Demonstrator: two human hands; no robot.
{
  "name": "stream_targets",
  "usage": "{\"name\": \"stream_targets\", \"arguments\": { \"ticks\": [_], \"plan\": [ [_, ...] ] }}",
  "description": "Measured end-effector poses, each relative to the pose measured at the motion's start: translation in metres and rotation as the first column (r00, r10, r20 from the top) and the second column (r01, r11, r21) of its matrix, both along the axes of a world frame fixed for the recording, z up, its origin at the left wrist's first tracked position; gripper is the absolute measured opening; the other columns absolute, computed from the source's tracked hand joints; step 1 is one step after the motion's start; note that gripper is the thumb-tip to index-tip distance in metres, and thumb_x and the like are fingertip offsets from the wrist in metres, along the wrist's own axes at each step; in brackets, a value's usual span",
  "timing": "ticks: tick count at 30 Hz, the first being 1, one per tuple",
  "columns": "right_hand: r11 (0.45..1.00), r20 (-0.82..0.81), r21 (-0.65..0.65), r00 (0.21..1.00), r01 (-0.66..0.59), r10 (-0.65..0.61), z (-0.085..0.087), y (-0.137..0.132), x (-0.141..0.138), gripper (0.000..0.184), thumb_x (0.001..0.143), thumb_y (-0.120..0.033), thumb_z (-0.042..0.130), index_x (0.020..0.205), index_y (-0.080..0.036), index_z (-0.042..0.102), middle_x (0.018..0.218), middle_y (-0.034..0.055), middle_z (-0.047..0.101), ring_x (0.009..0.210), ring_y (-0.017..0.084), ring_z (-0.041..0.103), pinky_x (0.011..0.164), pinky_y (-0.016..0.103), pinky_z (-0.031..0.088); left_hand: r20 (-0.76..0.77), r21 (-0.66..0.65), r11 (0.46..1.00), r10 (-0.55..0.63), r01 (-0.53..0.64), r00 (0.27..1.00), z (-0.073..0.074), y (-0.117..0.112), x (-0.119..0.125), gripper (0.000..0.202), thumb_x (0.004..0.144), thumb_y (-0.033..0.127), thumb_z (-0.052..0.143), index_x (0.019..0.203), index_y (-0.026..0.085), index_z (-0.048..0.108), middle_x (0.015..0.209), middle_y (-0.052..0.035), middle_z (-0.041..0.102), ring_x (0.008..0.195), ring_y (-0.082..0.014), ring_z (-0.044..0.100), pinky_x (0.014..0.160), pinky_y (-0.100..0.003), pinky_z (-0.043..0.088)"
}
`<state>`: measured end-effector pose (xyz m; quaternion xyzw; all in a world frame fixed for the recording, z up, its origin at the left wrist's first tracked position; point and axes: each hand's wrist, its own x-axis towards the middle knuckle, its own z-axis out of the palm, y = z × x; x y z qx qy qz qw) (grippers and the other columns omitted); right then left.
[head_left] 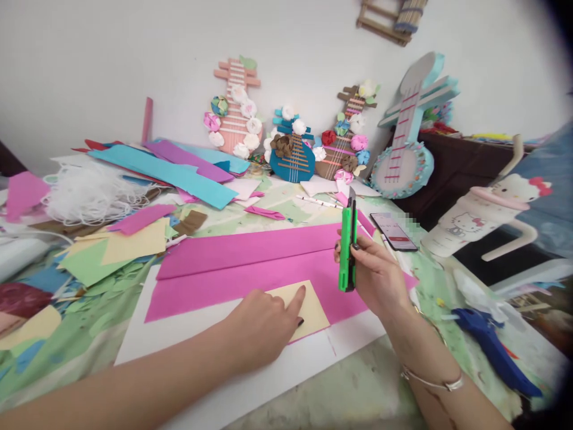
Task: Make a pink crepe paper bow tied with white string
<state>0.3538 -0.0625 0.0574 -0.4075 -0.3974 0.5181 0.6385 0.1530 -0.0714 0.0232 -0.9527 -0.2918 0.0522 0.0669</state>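
The magenta paper (pixel 201 292) was spread on a white sheet (pixel 143 349). On the magenta paper's nearer part, a cream square (pixel 316 304) was pressed by the left hand (pixel 266 325), with index finger and thumb held apart. Above the magenta paper's right part, a green cutter (pixel 344 257) was gripped upright in the right hand (pixel 380 278), blade up. Right of the magenta paper, a phone (pixel 394 232) and a blue tool (pixel 496 352) were seen.

Cream card (pixel 317 307) lies on pink paper (pixel 250 275) — green cutter (pixel 345 254) upright.
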Motion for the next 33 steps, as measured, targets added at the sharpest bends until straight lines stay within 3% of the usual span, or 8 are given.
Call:
{"name": "stream_targets", "arguments": {
  "ticks": [12, 33],
  "plan": [
    [0.996, 0.024, -0.049, 0.997, -0.075, 0.076, 0.001, -0.002, -0.007, 0.025, 0.063, -0.009, 0.057, 0.085, -0.019, 0.061, 0.077, 0.0026, 0.061, 0.068, 0.015, 0.054, 0.061, 0.027, 0.041, 0.004, -0.015, 1.000, 0.011, -0.011, 1.000, 0.002, -0.001, 0.001, 0.051, 0.095, 0.028, 0.034, 0.142, 0.009, 0.030, 0.064, -0.0091, 0.064, 0.054, -0.0214, 0.062, 0.047, -0.026, 0.035],
    [0.987, 0.062, -0.097, 0.989, -0.125, 0.131, -0.006, -0.002, -0.015, 0.037, 0.057, -0.006, 0.052, 0.090, -0.021, 0.059, 0.077, -0.0002, 0.056, 0.066, 0.014, 0.049, 0.057, 0.026, 0.038, 0.031, 0.012, 1.000, -0.001, 0.000, 1.000, -0.001, -0.001, 0.000, 0.051, 0.095, 0.028, 0.032, 0.142, 0.008, 0.030, 0.065, -0.0100, 0.064, 0.058, -0.0212, 0.063, 0.047, -0.026, 0.036]
  ]
}}
